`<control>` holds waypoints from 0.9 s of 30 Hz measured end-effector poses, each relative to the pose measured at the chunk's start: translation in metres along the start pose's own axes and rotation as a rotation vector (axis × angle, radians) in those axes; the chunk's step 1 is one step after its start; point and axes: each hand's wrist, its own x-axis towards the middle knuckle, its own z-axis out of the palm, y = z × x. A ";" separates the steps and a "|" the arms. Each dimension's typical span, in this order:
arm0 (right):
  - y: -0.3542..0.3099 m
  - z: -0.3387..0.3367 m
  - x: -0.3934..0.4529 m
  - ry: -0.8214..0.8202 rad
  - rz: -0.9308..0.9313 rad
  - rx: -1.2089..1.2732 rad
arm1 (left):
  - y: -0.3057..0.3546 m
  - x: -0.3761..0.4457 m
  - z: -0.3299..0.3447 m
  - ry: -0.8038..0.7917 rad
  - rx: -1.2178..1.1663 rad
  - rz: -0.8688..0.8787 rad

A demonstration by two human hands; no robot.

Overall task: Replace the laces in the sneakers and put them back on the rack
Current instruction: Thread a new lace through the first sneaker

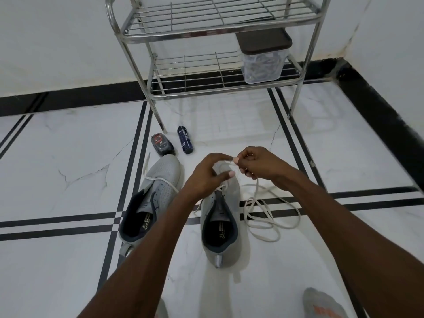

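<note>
A grey-socked foot (321,304) shows at the bottom edge, with two bare forearms reaching out over a white marble floor (57,157). The right hand (259,165) pinches the end of a white lace (261,210) between thumb and forefinger; the rest of the lace lies in loose coils on the floor beside the right sneaker (221,223). The left hand (206,173), fingers curled, holds the lace over that sneaker's toe. The left sneaker (150,200), grey, stands just beside it, partly laced. Insole print is too small to read. Beyond lie a black bottle (162,144) and a blue can (185,140), labels illegible. A steel rack (218,35) holds a clear lidded box (263,58).
</note>
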 end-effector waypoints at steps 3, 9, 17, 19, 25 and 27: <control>0.001 0.001 -0.001 0.001 0.001 -0.005 | 0.008 0.007 -0.004 0.161 0.086 -0.034; 0.004 -0.003 -0.002 -0.009 -0.010 0.029 | 0.004 0.002 -0.009 0.133 0.050 -0.038; 0.004 0.000 -0.002 -0.018 -0.019 0.043 | -0.008 0.001 -0.021 0.364 0.200 -0.140; 0.003 0.002 0.000 -0.031 -0.024 0.035 | -0.002 -0.004 -0.017 0.154 0.077 -0.013; 0.003 0.009 0.002 -0.041 -0.002 0.018 | -0.007 0.000 -0.013 0.305 0.133 -0.118; 0.006 0.008 0.002 -0.043 0.000 0.031 | -0.015 -0.001 -0.022 0.399 0.152 -0.150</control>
